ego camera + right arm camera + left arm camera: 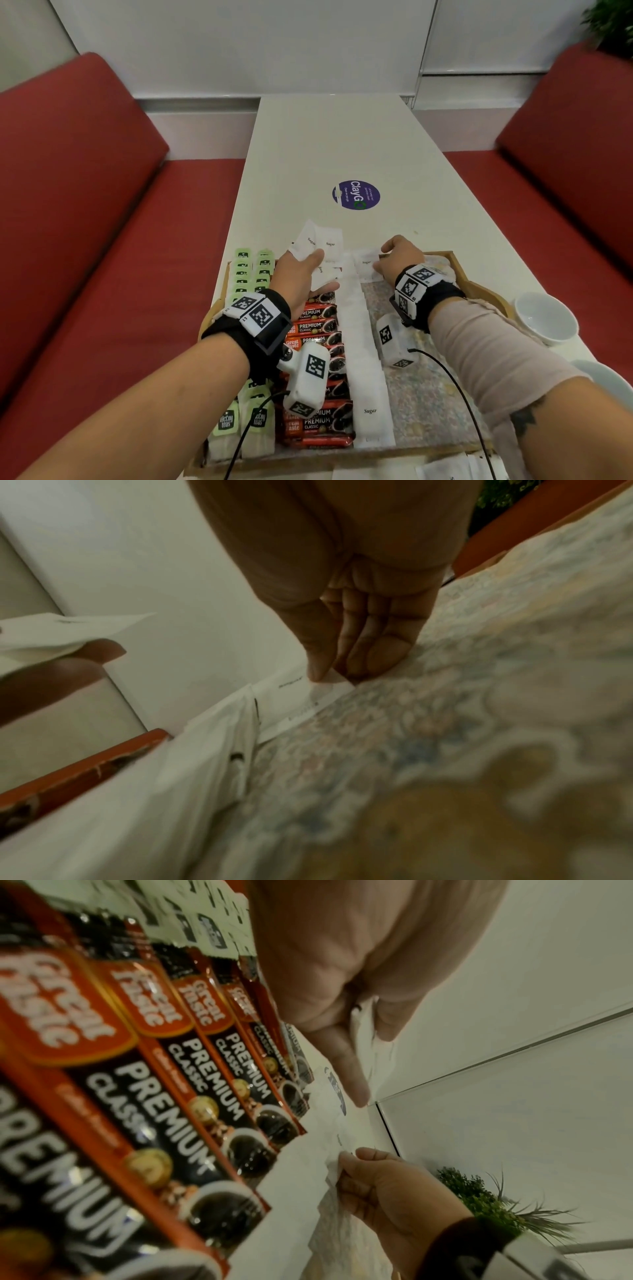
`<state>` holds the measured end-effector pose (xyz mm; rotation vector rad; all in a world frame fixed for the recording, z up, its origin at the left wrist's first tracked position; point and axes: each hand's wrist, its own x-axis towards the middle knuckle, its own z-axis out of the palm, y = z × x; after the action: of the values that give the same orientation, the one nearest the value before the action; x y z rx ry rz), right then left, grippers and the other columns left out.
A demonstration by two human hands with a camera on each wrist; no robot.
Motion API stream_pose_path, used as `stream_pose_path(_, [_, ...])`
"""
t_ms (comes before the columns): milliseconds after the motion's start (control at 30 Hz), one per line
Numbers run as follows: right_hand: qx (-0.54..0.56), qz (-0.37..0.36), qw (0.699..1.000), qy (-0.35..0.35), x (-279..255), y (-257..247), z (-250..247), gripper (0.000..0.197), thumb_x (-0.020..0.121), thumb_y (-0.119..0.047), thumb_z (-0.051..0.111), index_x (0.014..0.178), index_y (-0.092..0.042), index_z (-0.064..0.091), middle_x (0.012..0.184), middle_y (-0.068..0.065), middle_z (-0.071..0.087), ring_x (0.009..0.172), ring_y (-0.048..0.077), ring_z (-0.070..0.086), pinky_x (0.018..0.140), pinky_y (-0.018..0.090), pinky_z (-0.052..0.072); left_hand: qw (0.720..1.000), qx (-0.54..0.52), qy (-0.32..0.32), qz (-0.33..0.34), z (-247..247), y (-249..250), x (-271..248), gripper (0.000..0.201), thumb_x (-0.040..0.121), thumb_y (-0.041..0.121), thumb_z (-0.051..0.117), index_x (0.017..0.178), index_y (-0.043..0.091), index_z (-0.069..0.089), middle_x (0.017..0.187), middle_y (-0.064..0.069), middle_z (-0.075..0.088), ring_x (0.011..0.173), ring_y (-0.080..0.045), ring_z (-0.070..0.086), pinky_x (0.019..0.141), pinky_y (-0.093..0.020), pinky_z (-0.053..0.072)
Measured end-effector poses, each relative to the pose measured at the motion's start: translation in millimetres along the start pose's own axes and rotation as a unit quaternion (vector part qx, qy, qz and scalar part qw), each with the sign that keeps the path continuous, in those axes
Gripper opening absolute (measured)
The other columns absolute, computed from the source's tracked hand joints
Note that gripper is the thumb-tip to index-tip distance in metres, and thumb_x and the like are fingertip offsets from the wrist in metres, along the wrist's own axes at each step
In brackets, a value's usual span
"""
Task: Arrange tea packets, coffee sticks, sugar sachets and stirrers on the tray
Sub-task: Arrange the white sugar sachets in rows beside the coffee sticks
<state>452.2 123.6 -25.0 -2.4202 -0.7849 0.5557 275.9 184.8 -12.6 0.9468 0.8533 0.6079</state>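
A wooden tray (479,286) with a patterned liner lies at the table's near end. It holds rows of green tea packets (244,265), red coffee sticks (317,320) and a column of white sugar sachets (364,373). My left hand (303,270) holds a small fan of sugar sachets (317,240) above the tray's far edge, gripped between thumb and fingers (356,1074). My right hand (394,257) pinches one sugar sachet (365,263) at the top of the sugar column; in the right wrist view thumb and fingers (363,653) close on its corner (330,681).
A white bowl (546,317) stands right of the tray, another white dish (609,383) nearer. More white packets (448,469) lie at the near edge. A purple round sticker (356,194) marks the white table. Red benches flank the table on both sides.
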Motion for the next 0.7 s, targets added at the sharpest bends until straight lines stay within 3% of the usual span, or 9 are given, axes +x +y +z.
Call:
stream_pose_path(100, [0.028,-0.027,0.998,0.053,-4,-4,-3,0.029,0.085,-0.014,0.064,0.11,-0.01,0.051,0.104,0.008,0.059,0.088,0.023,0.053,0.071,0.028,0.038,1.0,-0.001,0.004,0.002,-1,-1,-1,0.036,0.097,0.012,0.052,0.132,0.018,0.051,0.128,-0.005,0.06,0.116,-0.029,0.058,0.065,-0.035,0.059])
stream_pose_path(167, [0.089,-0.06,0.991,0.075,-11,-10,-5,0.016,0.088,-0.018,0.062,0.102,-0.014,0.055,0.09,0.001,0.058,0.084,0.02,0.054,0.071,0.029,0.041,1.0,-0.009,0.013,-0.002,-1,0,-2,0.035,0.097,0.011,0.052,0.132,0.017,0.051,0.127,-0.007,0.061,0.113,-0.03,0.059,0.065,-0.036,0.061])
stream_pose_path(233, [0.142,-0.097,0.984,0.044,-18,-19,-6,0.004,0.091,-0.022,0.058,0.091,-0.018,0.058,0.079,-0.002,0.061,0.075,0.018,0.057,0.071,0.031,0.047,1.0,-0.018,0.013,-0.003,0,-1,-4,0.034,0.097,0.011,0.05,0.131,0.016,0.051,0.125,-0.008,0.062,0.111,-0.029,0.061,0.064,-0.035,0.061])
stream_pose_path(433, [0.173,-0.13,0.972,-0.095,-39,-31,-11,0.012,0.094,-0.027,0.055,0.088,-0.017,0.061,0.077,-0.005,0.063,0.061,0.011,0.055,0.056,0.023,0.044,0.999,-0.008,-0.031,0.01,6,0,-13,0.033,0.099,0.012,0.047,0.131,0.019,0.051,0.124,-0.005,0.063,0.109,-0.027,0.063,0.075,-0.042,0.059])
stream_pose_path(600, [0.197,-0.122,0.968,-0.098,-42,-28,-14,0.018,0.093,-0.019,0.057,0.075,-0.018,0.057,0.073,-0.003,0.061,0.06,0.012,0.055,0.059,0.027,0.046,0.999,0.01,-0.046,0.009,8,-1,-15,0.035,0.1,0.016,0.046,0.135,0.019,0.049,0.128,-0.005,0.061,0.112,-0.028,0.062,0.07,-0.039,0.06])
stream_pose_path(700, [0.217,-0.105,0.969,-0.054,-39,-23,-18,0.022,0.093,-0.015,0.056,0.071,-0.018,0.053,0.068,-0.002,0.057,0.057,0.013,0.054,0.055,0.025,0.044,1.0,0.004,-0.014,0.009,9,-2,-11,0.033,0.1,0.023,0.047,0.133,0.021,0.05,0.133,-0.005,0.057,0.119,-0.03,0.055,0.062,-0.034,0.058])
